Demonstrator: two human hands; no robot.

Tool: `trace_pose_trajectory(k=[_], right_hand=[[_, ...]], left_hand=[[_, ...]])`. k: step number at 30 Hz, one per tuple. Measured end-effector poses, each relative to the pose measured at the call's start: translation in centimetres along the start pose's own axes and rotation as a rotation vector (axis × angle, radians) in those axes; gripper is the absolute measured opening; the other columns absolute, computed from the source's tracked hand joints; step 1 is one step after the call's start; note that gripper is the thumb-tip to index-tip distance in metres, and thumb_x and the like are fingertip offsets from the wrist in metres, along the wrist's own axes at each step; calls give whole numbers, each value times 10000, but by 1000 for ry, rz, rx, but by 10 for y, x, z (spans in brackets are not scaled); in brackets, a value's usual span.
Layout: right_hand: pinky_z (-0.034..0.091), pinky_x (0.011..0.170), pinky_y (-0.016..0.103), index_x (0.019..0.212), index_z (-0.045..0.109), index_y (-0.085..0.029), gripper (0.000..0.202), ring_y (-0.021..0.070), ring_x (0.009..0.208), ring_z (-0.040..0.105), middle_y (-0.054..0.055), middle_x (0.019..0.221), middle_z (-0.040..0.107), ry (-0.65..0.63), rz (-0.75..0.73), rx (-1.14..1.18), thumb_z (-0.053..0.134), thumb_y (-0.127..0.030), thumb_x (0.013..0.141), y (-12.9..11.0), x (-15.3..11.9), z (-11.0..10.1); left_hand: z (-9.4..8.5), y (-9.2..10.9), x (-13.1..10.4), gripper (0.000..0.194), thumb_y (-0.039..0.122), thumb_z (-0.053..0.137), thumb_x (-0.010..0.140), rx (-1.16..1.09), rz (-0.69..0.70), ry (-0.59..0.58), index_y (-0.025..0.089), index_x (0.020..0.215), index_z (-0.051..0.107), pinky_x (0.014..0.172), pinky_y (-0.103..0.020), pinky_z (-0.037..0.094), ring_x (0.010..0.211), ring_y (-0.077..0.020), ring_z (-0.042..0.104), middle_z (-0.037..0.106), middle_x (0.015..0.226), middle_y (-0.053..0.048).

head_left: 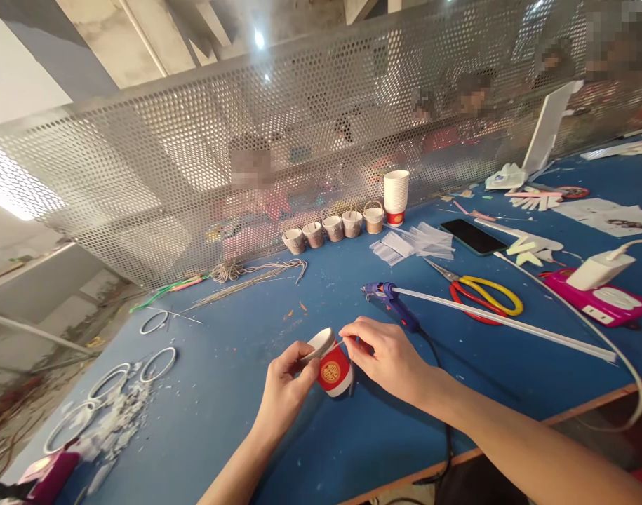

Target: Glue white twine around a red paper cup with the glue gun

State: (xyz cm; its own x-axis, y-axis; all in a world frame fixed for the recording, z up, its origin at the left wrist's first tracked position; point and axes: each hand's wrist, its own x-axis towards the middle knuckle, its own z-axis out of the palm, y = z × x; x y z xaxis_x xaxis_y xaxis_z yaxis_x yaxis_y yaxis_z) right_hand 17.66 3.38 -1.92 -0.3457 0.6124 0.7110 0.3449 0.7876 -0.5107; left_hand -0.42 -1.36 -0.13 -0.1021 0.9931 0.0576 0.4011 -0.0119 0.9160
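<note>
Cup [335, 373] between hands [289, 382], rim [329, 334] partly covered, pinched strand [338, 344] — indistinct

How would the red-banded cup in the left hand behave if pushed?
The cup looks like thin paper, so it's probably light and might dent when squeezed. Its round, tapering wall suggests it could roll in a curve on its side.

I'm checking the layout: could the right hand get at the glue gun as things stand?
Probably yes: the glue gun lies just beyond the right hand with nothing visible blocking it, though that hand is busy at the paper cup.
</note>
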Motion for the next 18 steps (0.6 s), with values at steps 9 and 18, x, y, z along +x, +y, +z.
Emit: trace_pose_trajectory(k=[9, 18], right_hand=[[380, 493, 212, 832, 593, -179, 186, 97, 499, 524, 5, 661, 607, -17, -3, -77, 428, -112, 887, 1, 0, 1], [445, 569, 191, 883, 618, -179, 131, 95, 585, 585, 13, 783, 683, -174, 102, 186, 487, -170, 887, -10, -1, -10]], left_hand=[[1, -3, 0, 173, 282, 537, 725, 7, 32, -13, 179, 596, 484, 542, -212, 357, 579, -112, 407, 449, 593, 38], [-2, -7, 4, 180, 276, 532, 712, 96, 107, 68, 185, 567, 474, 519, -212, 365, 537, -109, 411, 442, 548, 42]])
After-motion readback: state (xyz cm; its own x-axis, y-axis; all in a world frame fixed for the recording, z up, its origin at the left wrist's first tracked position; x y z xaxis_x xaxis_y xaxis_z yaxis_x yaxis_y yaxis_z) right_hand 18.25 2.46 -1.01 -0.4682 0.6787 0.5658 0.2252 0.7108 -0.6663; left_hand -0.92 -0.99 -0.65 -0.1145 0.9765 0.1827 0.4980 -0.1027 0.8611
